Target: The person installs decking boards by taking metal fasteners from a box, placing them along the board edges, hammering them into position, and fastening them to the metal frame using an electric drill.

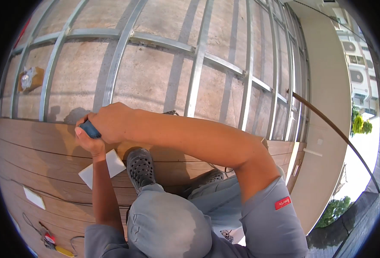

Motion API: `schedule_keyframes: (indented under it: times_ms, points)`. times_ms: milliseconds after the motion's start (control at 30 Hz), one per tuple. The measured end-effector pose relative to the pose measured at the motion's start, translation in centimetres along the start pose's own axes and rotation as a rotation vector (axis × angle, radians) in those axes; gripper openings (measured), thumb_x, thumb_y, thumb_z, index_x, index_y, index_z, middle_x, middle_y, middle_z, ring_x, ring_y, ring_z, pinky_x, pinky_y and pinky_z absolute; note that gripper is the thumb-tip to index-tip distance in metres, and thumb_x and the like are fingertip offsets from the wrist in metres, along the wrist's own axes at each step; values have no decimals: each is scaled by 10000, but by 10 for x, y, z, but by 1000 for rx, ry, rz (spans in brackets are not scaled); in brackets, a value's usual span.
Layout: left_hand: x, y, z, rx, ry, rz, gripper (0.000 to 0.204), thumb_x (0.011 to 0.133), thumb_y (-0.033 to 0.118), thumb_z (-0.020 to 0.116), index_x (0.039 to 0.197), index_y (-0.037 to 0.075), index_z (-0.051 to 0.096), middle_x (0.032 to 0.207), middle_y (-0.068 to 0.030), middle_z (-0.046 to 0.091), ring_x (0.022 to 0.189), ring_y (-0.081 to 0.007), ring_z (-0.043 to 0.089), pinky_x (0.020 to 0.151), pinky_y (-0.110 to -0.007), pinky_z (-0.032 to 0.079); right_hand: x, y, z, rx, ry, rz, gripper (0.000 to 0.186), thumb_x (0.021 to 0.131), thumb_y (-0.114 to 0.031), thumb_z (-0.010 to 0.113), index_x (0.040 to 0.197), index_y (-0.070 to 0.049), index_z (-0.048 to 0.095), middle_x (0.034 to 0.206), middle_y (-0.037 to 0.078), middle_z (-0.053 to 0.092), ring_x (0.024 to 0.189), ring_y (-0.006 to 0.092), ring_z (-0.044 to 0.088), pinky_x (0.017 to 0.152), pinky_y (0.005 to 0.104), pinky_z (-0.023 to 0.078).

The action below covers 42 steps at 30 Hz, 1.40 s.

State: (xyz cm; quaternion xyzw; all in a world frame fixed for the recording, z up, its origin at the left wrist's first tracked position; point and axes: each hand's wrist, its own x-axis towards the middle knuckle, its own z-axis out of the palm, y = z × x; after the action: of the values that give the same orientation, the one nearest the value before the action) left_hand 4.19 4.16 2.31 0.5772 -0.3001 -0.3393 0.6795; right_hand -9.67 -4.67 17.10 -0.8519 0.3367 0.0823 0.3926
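Note:
At the left, by the edge of the brown planks, my two hands meet around a dark blue object (90, 129), possibly a tool handle. Most of it is hidden, so its kind cannot be told. My right hand (111, 122) reaches across from the right and is closed on it. From below, my left hand (91, 143) wraps its thumb and fingers against the same object. Just under the hands, a white rectangular piece (102, 170) lies on the brown plank floor (61, 161), close to my grey clog (141, 168).
Beyond the planks runs a metal frame (198, 62) over concrete, with a cardboard box (36, 80) between its bars. Another white piece (34, 198) and a red-and-yellow tool (49, 239) lie lower left near cables. A brown rod (327, 122) slants across the right.

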Motion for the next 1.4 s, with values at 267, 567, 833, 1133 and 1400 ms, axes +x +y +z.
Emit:
schedule_keyframes:
  times_ms: [267,567,833,1133,1400]
  points:
    - [11,37,30,12,-223,117,714,1036,524,282,1064,-90,645,988,-261,689,938,-358,683,854,-440,589,-261,119,-79,-205,460,432,408,974,-273,609,1331,-78,596,1026,128,752,979,328,720,868,451,567]
    - [7,94,50,-158,-773,-14,749,1005,551,260,1104,-90,634,1048,-273,668,1028,-397,645,947,-490,537,-479,175,208,-313,754,1192,577,859,-265,740,1372,-94,541,1307,178,557,1256,359,514,1041,511,428]
    - [-21,137,102,21,-821,12,685,1023,497,251,1137,-64,627,1074,-250,658,1074,-360,633,1009,-488,506,-540,214,298,-199,795,1443,448,958,-232,606,1374,-117,490,819,133,696,751,339,718,629,477,555]
    - [-12,182,124,128,-942,26,711,1023,503,229,1173,-77,610,1109,-250,648,1115,-374,607,1085,-527,431,-723,284,346,-232,650,1746,340,982,-131,471,1312,-99,543,833,147,735,806,334,736,679,462,565]
    - [-4,219,155,185,-1011,0,717,1021,503,223,1183,-81,606,1118,-249,644,1125,-374,600,1108,-535,403,-752,318,330,-606,782,2073,186,925,-136,560,1074,-49,629,1010,152,691,1020,325,651,840,452,518]
